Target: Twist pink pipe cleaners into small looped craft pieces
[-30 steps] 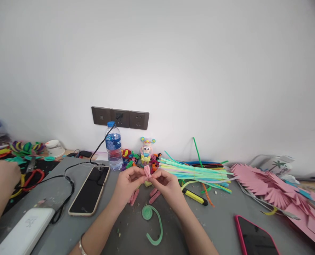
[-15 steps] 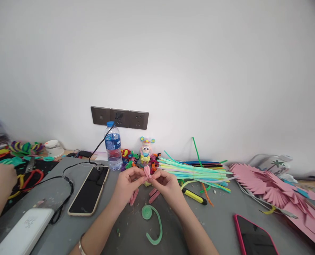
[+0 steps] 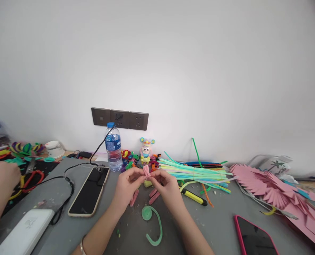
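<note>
Between the fingertips of both hands is a pink folded pipe cleaner (image 3: 146,170), its looped end pointing up. My left hand (image 3: 130,184) pinches it from one side, and my right hand (image 3: 165,184) pinches it from the other. Two more folded pink pipe cleaner pieces (image 3: 154,196) lie on the table just below the hands, one by each. Nearer to me rests a green pipe cleaner (image 3: 147,213) coiled into a disc with a curved tail. A small yellow piece (image 3: 147,183) shows behind the fingers.
Behind the hands stand a small figurine (image 3: 145,152) and a water bottle (image 3: 113,148). A bundle of pipe cleaners (image 3: 194,172) and a yellow cutter (image 3: 193,196) lie right. Phones (image 3: 90,191), a white power bank (image 3: 24,232) and pink folded paper (image 3: 269,184) flank them. Another person's hand (image 3: 3,180) is far left.
Both my hands stay pinched on the pink pipe cleaner, with only a slight shift. The other person's hand at the far left has moved a little to the right.
</note>
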`<state>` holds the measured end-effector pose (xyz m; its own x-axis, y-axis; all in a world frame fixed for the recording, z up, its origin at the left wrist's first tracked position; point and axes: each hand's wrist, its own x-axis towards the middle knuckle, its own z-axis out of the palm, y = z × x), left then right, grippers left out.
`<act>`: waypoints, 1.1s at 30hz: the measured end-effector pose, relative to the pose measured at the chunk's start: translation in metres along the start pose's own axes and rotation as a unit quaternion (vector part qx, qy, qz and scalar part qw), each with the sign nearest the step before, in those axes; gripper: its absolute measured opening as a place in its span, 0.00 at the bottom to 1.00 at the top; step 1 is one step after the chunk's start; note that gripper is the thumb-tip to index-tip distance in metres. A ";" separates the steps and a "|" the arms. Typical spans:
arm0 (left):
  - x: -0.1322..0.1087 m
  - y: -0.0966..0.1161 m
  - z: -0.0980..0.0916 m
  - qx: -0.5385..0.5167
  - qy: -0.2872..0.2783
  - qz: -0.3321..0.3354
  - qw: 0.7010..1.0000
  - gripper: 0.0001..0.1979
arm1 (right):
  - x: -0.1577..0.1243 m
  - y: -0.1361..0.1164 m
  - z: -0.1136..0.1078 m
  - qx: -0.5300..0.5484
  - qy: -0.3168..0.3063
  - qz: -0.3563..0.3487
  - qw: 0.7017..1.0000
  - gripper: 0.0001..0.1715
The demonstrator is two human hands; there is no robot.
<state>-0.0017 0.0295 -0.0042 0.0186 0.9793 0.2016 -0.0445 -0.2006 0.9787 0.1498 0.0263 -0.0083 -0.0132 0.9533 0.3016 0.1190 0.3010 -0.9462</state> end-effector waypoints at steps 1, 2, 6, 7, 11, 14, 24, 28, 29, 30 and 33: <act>0.000 0.001 0.000 -0.005 -0.005 -0.001 1.000 0.06 | 0.000 0.000 0.000 -0.006 0.001 -0.005 1.000 0.18; 0.000 0.001 0.000 -0.012 -0.012 -0.002 1.000 0.06 | 0.000 0.001 0.001 -0.012 0.002 -0.012 1.000 0.16; 0.000 0.006 0.001 -0.045 -0.015 -0.023 0.999 0.11 | 0.001 0.000 -0.001 -0.041 0.008 -0.051 0.998 0.10; 0.000 0.007 0.001 -0.052 -0.014 -0.030 0.998 0.12 | 0.002 0.000 -0.001 -0.050 0.009 -0.061 0.997 0.09; 0.000 0.009 0.001 -0.085 0.006 -0.043 0.995 0.15 | 0.002 -0.001 -0.003 -0.083 0.008 -0.098 0.992 0.07; 0.000 0.009 0.000 -0.094 0.015 -0.046 0.994 0.16 | 0.002 -0.001 -0.003 -0.088 0.000 -0.108 0.990 0.07; -0.001 0.011 -0.001 -0.076 0.005 -0.040 0.996 0.15 | 0.000 -0.006 -0.001 -0.012 -0.043 -0.068 0.997 0.10; -0.001 0.012 -0.001 -0.076 -0.010 -0.037 0.996 0.13 | -0.001 -0.009 -0.002 -0.009 -0.060 -0.075 0.995 0.14; -0.001 0.012 -0.001 -0.077 -0.013 -0.037 0.996 0.13 | -0.001 -0.009 -0.002 -0.014 -0.062 -0.079 0.995 0.15; -0.001 0.012 -0.002 -0.078 -0.015 -0.038 0.996 0.13 | -0.001 -0.009 -0.003 -0.019 -0.062 -0.083 0.994 0.15; 0.000 0.011 -0.002 -0.078 -0.017 -0.037 0.996 0.12 | 0.000 -0.006 -0.004 -0.027 -0.063 -0.095 0.993 0.15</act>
<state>-0.0046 0.0274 0.0068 0.0617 0.9891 0.1336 -0.1968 -0.1192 0.9732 0.1529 0.0240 -0.0022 -0.1635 0.8761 0.4536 0.1548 0.4768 -0.8652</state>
